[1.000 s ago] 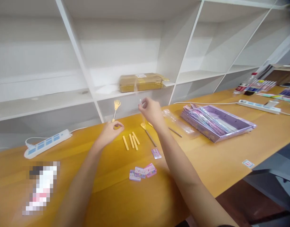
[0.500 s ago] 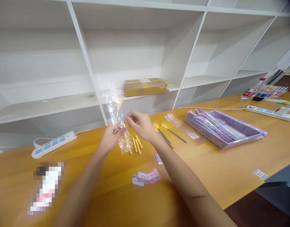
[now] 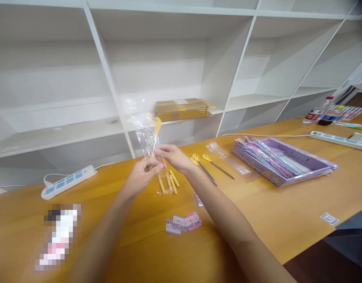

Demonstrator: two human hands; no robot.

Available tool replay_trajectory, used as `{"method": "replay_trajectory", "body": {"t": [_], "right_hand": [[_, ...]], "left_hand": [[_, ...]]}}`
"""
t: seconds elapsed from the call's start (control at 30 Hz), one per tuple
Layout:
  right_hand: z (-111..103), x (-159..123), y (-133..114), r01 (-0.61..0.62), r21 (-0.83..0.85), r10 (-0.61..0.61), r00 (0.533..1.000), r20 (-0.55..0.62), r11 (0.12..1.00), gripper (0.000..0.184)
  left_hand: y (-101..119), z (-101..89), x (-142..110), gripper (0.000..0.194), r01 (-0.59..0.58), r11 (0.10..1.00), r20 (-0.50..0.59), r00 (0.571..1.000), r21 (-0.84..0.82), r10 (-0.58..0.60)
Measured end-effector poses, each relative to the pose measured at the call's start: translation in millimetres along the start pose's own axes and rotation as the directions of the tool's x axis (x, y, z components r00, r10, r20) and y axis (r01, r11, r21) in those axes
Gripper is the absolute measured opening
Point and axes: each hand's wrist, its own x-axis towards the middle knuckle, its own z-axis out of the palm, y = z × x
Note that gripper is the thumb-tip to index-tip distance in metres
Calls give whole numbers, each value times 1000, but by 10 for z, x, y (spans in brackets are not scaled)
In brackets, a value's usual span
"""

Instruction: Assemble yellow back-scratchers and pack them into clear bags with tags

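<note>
My left hand (image 3: 142,176) grips a clear plastic bag (image 3: 143,135) with thumb and fingers pressed together. A back scratcher with a yellow claw head (image 3: 157,125) stands upright at the bag; I cannot tell whether it is fully inside. Fingers of my right hand (image 3: 175,158) are closed in a pinch at the scratcher's shaft and the bag. Below the hands, several yellow handle sticks (image 3: 173,184) lie on the table, some seen through the bag's lower end. Right of my right wrist lie metal rods with yellow claws (image 3: 219,167).
Small printed cards (image 3: 179,222) lie nearer me. A purple box (image 3: 313,171) with packaged items stands right, beside flat clear bags (image 3: 228,157). Power strips (image 3: 69,181) lie at both sides. Shelves rise behind, with a taped carton (image 3: 181,110). Bottles (image 3: 316,114) stand far right.
My right hand has moved down and left and now meets the bag and scratcher beside my left hand. The claw head has shifted slightly up and right.
</note>
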Motion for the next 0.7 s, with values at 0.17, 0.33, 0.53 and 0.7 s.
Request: {"method": "replay_trajectory", "body": {"t": [0.17, 0.33, 0.53, 0.7], "right_hand": [[-220, 6, -115, 140, 202, -82, 960, -268, 969, 47], [-498, -238, -471, 151, -206, -224, 888, -402, 967, 38], [-383, -646, -876, 95, -781, -108, 994, 35, 617, 28], [-127, -711, -915, 139, -857, 60, 979, 193, 496, 22]], "left_hand": [[-7, -176, 45, 27, -112, 988, -213, 973, -108, 87], [7, -425, 43, 34, -184, 951, -432, 900, -248, 62], [115, -591, -46, 36, -274, 933, -554, 826, -234, 104], [217, -613, -113, 30, -329, 914, -618, 777, -236, 119]]}}
